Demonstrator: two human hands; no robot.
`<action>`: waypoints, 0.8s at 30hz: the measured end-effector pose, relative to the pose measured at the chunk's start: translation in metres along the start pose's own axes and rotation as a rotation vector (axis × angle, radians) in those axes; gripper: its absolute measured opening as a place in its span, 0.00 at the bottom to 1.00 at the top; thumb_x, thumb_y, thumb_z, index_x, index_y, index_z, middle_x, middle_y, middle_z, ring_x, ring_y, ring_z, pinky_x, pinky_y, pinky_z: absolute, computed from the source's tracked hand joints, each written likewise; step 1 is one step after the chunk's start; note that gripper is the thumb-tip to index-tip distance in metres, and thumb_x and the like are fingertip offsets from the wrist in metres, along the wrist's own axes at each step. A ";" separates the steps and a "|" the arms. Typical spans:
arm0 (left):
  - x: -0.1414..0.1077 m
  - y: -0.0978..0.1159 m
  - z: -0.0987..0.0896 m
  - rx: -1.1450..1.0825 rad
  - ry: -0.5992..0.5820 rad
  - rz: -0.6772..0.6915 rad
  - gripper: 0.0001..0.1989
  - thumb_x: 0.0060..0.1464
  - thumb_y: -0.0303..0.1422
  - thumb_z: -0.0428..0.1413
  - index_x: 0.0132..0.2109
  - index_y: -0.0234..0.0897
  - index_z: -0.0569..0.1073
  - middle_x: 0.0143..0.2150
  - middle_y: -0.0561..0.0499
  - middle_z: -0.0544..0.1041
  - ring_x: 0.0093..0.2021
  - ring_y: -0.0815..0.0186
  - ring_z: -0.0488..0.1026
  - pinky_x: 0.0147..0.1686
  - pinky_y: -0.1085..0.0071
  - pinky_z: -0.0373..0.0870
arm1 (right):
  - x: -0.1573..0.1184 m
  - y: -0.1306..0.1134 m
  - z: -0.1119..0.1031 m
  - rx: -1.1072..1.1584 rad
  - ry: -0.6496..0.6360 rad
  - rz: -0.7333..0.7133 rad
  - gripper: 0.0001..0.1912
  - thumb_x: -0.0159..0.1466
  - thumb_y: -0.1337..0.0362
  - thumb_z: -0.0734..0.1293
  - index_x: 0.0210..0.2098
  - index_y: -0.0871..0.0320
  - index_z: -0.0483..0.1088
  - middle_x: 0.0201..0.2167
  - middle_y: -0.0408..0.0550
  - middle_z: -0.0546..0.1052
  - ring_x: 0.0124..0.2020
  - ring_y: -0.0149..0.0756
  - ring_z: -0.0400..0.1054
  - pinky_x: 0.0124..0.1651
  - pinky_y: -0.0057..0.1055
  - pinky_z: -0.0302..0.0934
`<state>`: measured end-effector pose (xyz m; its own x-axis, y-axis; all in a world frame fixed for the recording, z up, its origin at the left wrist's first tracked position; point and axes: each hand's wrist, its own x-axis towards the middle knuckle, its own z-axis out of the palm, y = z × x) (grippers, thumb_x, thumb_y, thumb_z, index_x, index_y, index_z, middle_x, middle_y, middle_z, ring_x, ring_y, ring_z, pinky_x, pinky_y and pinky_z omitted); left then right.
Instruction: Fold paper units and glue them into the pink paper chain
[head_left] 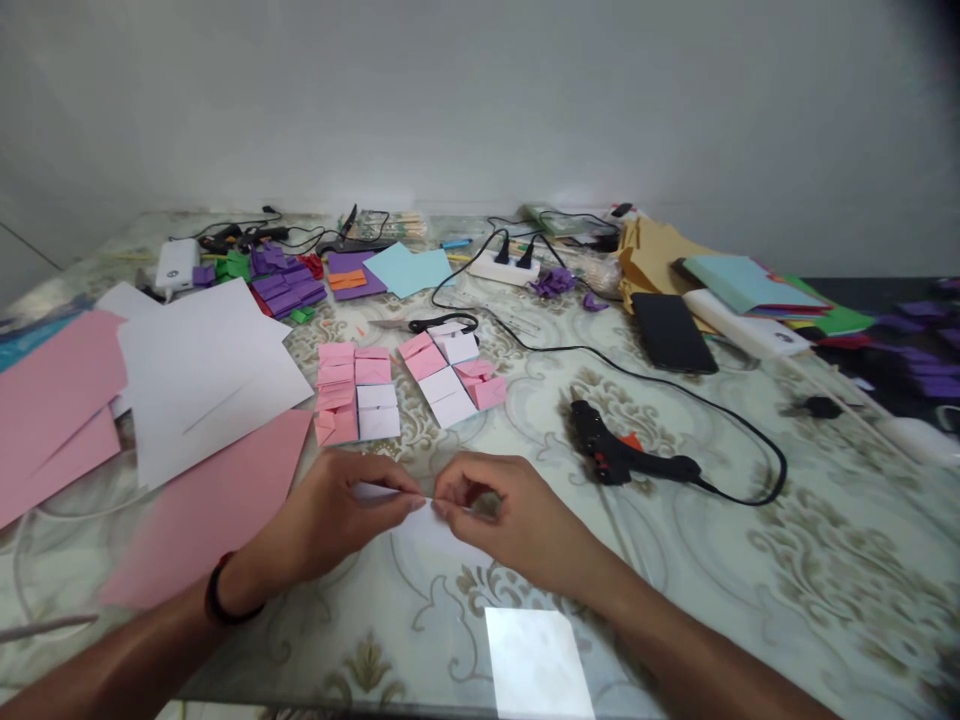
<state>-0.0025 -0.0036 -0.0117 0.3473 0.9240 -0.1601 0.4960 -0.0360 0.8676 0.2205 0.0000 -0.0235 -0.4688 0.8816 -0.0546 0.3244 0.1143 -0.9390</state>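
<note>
Between my two hands is a small piece of white paper (439, 537), partly hidden by my fingers. My left hand (349, 510) pinches it at its upper edge with thumb and forefinger. Close beside, my right hand (499, 505) pinches the same edge, so the fingertips nearly meet. Just beyond lie a pink and white folded-paper panel (356, 393) and a second, tilted panel (452, 375). Nearer the table's front edge rests a white paper square (536, 660).
White sheets (202, 370) overlap pink sheets (217, 510) on the left. To the right lies a black glue gun (626, 450) with its cord looping back to a power strip (504, 265). Scissors (442, 324), a phone (673, 332) and purple folded papers (285, 280) sit farther back.
</note>
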 end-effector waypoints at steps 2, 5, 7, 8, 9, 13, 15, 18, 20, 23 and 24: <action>0.000 -0.001 0.003 -0.014 -0.027 0.018 0.06 0.58 0.33 0.63 0.36 0.41 0.85 0.34 0.51 0.86 0.35 0.64 0.80 0.38 0.72 0.75 | 0.000 0.001 0.003 0.025 -0.011 0.000 0.04 0.62 0.67 0.68 0.29 0.56 0.74 0.27 0.41 0.77 0.29 0.32 0.67 0.35 0.29 0.62; -0.002 0.000 0.007 -0.042 -0.064 0.011 0.06 0.58 0.31 0.62 0.37 0.40 0.85 0.35 0.51 0.86 0.36 0.64 0.81 0.38 0.73 0.75 | 0.000 0.002 0.005 0.049 -0.018 -0.011 0.05 0.58 0.71 0.68 0.28 0.56 0.74 0.26 0.41 0.76 0.29 0.32 0.68 0.35 0.29 0.62; -0.003 0.002 0.008 -0.068 -0.073 -0.005 0.06 0.56 0.30 0.62 0.35 0.40 0.85 0.34 0.52 0.86 0.36 0.64 0.81 0.37 0.74 0.75 | 0.000 0.001 0.005 0.063 -0.030 -0.026 0.06 0.55 0.73 0.68 0.27 0.56 0.73 0.25 0.40 0.76 0.29 0.32 0.68 0.35 0.28 0.62; -0.003 0.003 0.008 -0.080 -0.075 -0.011 0.06 0.56 0.29 0.61 0.34 0.39 0.85 0.33 0.52 0.85 0.35 0.64 0.81 0.37 0.74 0.75 | 0.000 0.000 0.004 0.069 -0.039 -0.033 0.06 0.54 0.73 0.68 0.26 0.56 0.73 0.25 0.40 0.76 0.29 0.31 0.68 0.35 0.27 0.62; -0.004 0.004 0.007 -0.091 -0.074 -0.017 0.06 0.55 0.29 0.61 0.33 0.39 0.84 0.32 0.52 0.85 0.35 0.65 0.80 0.36 0.74 0.74 | -0.001 0.000 0.004 0.072 -0.043 -0.036 0.06 0.54 0.73 0.68 0.26 0.56 0.73 0.25 0.39 0.75 0.29 0.31 0.67 0.34 0.27 0.61; -0.002 0.007 -0.006 -0.112 -0.038 -0.034 0.05 0.55 0.31 0.62 0.32 0.38 0.83 0.30 0.52 0.83 0.32 0.66 0.77 0.32 0.75 0.71 | -0.002 0.000 -0.003 0.065 -0.015 0.002 0.06 0.54 0.73 0.68 0.26 0.56 0.73 0.25 0.40 0.76 0.27 0.31 0.66 0.32 0.27 0.61; -0.001 0.005 -0.018 -0.123 -0.002 -0.038 0.07 0.56 0.34 0.64 0.32 0.38 0.83 0.30 0.52 0.82 0.31 0.67 0.75 0.30 0.75 0.68 | 0.002 0.002 -0.009 0.058 0.013 0.011 0.04 0.55 0.71 0.68 0.27 0.55 0.74 0.25 0.41 0.77 0.28 0.32 0.68 0.31 0.27 0.61; 0.002 0.002 -0.036 -0.148 0.090 -0.029 0.07 0.54 0.36 0.66 0.32 0.37 0.83 0.29 0.52 0.81 0.29 0.69 0.72 0.27 0.76 0.64 | 0.010 0.000 -0.026 0.045 0.069 -0.026 0.03 0.58 0.67 0.69 0.27 0.56 0.74 0.25 0.42 0.76 0.28 0.33 0.69 0.32 0.29 0.64; 0.004 0.001 -0.045 -0.188 0.185 -0.044 0.10 0.54 0.39 0.67 0.32 0.36 0.82 0.28 0.53 0.79 0.27 0.70 0.70 0.26 0.76 0.62 | 0.009 -0.005 -0.042 0.050 0.160 -0.084 0.05 0.59 0.67 0.71 0.27 0.55 0.72 0.25 0.42 0.75 0.28 0.34 0.69 0.33 0.31 0.65; 0.007 0.000 -0.050 -0.228 0.241 -0.067 0.12 0.54 0.42 0.67 0.33 0.36 0.82 0.28 0.52 0.78 0.27 0.69 0.70 0.25 0.76 0.61 | -0.024 -0.013 -0.063 0.069 0.367 -0.177 0.06 0.64 0.63 0.72 0.31 0.53 0.74 0.28 0.46 0.76 0.31 0.40 0.71 0.36 0.37 0.69; 0.008 0.000 -0.048 -0.216 0.224 -0.057 0.12 0.55 0.41 0.66 0.34 0.36 0.82 0.29 0.52 0.79 0.28 0.69 0.71 0.26 0.75 0.62 | -0.045 -0.012 -0.068 0.060 0.391 -0.186 0.04 0.67 0.61 0.72 0.35 0.52 0.76 0.33 0.48 0.78 0.35 0.42 0.73 0.39 0.39 0.71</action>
<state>-0.0384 0.0219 0.0098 0.1276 0.9840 -0.1242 0.3207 0.0776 0.9440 0.2934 -0.0093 0.0137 -0.1648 0.9568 0.2393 0.2097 0.2711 -0.9394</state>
